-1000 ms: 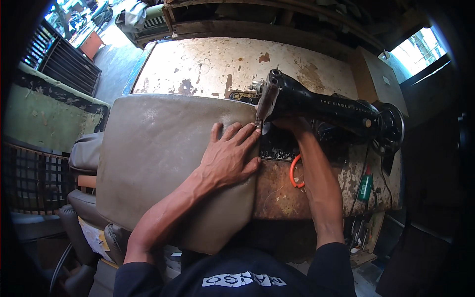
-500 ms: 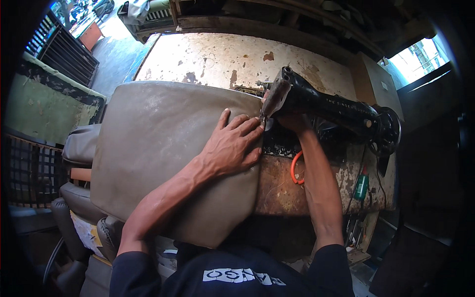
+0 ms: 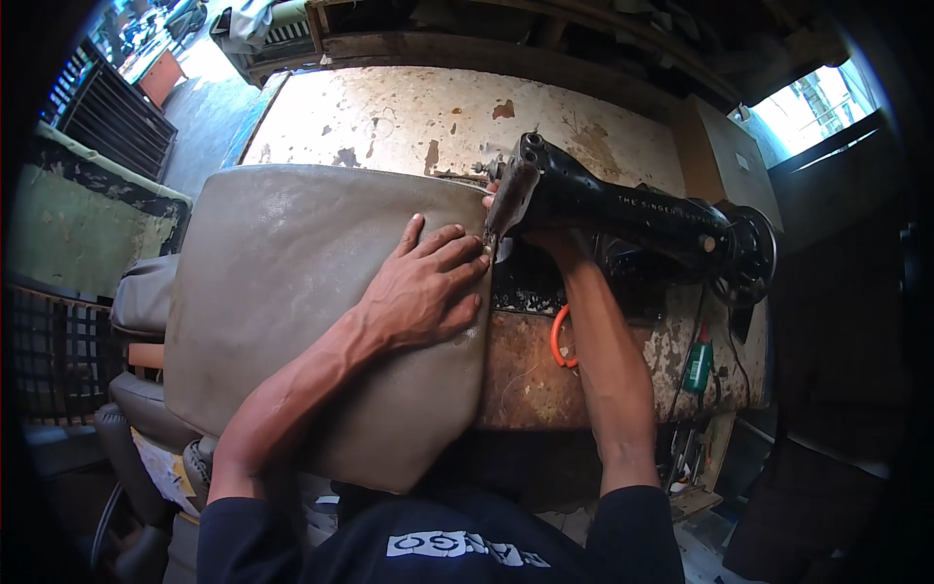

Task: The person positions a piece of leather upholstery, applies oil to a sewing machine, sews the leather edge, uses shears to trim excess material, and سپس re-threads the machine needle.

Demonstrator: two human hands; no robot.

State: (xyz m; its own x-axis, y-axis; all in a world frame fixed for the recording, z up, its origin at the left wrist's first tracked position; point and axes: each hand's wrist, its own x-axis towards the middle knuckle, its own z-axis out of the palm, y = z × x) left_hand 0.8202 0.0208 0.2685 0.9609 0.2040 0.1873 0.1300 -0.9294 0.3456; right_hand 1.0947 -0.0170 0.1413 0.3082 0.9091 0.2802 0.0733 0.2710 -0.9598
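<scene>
A grey-brown leather-like panel point(image 3: 258, 292) covers the left of the worktable, its right edge at the needle end of a black sewing machine point(image 3: 613, 209). My left hand point(image 3: 423, 277) lies open on the panel, fingers apart, fingertips beside the presser area. My right hand point(image 3: 559, 243) reaches under the machine's arm; most of its fingers are hidden, with fingertips just visible beyond the machine head, by the panel's far edge. An orange-handled tool point(image 3: 556, 341) lies beside my right forearm.
The worn table point(image 3: 370, 107) has a green bottle point(image 3: 697, 365) and cords at right. Padded grey pieces point(image 3: 146, 399) are stacked at left, near a metal grille point(image 3: 63, 350). A wooden shelf point(image 3: 506, 44) runs behind; tools hang below the table's right.
The panel and my left hand have shifted slightly away from me along the machine. Fingertips of my right hand now show beyond the machine head.
</scene>
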